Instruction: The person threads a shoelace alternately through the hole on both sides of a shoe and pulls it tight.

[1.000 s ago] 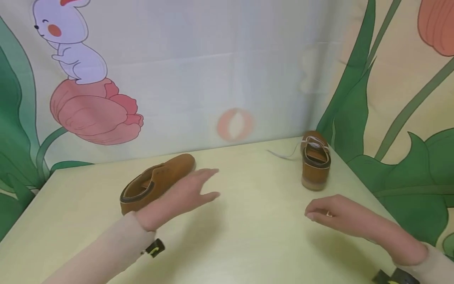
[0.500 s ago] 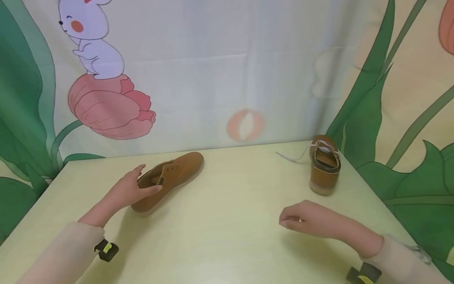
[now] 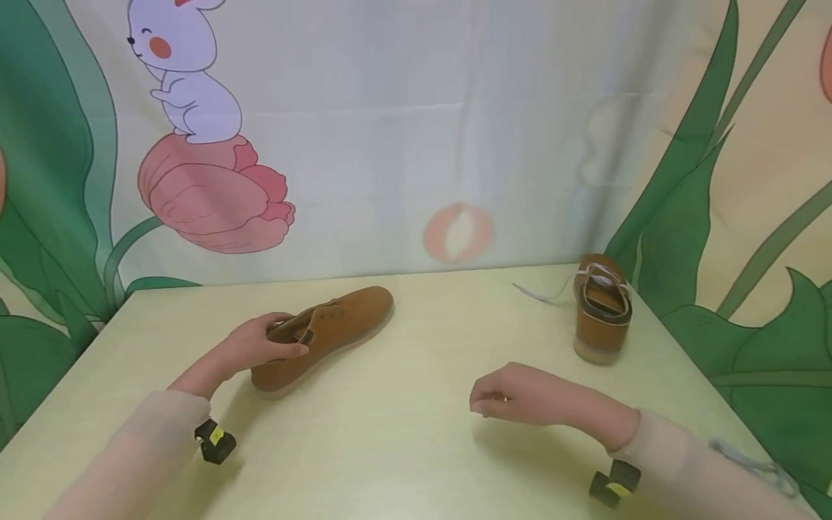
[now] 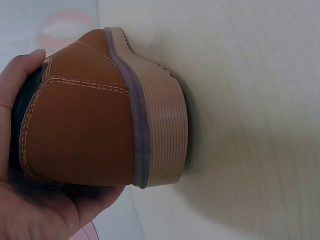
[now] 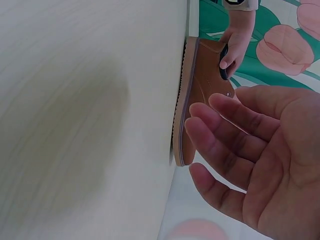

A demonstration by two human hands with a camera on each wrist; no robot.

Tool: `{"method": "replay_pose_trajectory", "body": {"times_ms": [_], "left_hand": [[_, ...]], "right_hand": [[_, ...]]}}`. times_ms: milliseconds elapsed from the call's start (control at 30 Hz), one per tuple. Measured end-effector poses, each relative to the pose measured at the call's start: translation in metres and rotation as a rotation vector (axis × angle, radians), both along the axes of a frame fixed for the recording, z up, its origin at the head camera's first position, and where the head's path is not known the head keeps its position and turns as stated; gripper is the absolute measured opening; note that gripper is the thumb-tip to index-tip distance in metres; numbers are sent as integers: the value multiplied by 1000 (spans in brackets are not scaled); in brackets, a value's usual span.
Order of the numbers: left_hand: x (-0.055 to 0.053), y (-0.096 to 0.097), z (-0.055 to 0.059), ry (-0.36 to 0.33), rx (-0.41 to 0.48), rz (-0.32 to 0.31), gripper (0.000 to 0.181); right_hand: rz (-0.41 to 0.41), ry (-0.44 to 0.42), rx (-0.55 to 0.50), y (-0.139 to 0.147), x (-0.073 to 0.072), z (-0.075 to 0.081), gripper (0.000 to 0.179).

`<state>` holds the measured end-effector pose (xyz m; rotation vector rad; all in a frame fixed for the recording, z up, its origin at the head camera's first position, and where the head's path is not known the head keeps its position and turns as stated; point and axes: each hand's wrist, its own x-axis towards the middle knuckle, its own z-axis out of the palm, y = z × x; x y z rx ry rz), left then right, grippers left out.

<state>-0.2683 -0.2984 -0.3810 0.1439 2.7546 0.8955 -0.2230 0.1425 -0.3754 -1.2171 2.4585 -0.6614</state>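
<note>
A brown leather shoe (image 3: 354,318) with a pale ridged sole and no lace in its eyelets lies on the left of the table, toe pointing away to the right. My left hand (image 3: 253,343) grips its collar at the heel end, thumb on the near side and fingers over the far side. In the left wrist view the shoe's stitched heel (image 4: 82,130) fills the middle. My right hand (image 3: 516,393) hovers over the table's right half, holding nothing, its fingers loosely bent. Farther back on the right stands a second brown shoe (image 3: 601,334), heel toward me.
From the second shoe a white shoelace (image 3: 542,296) trails left across the pale yellow table (image 3: 403,440). Behind and to the right hangs a printed cloth (image 3: 364,137) with a rabbit, tulips and leaves. Another grey-white lace (image 3: 754,466) is at my right sleeve.
My left hand has drawn back from above the shoe's front to its heel end and taken hold of the collar. The right hand has shifted left. The view has turned slightly left.
</note>
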Motion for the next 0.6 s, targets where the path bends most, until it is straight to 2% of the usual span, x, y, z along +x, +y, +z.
{"method": "replay_pose_trajectory", "body": {"times_ms": [200, 333, 600], "left_hand": [[10, 18, 2, 29, 9, -90, 83], [17, 33, -1, 53, 7, -156, 78], [33, 67, -3, 60, 32, -240, 73]], "right_hand": [[-11, -10, 2, -6, -1, 0, 15], [-30, -37, -1, -5, 1, -1, 16], [-16, -33, -6, -5, 3, -6, 15]]}}
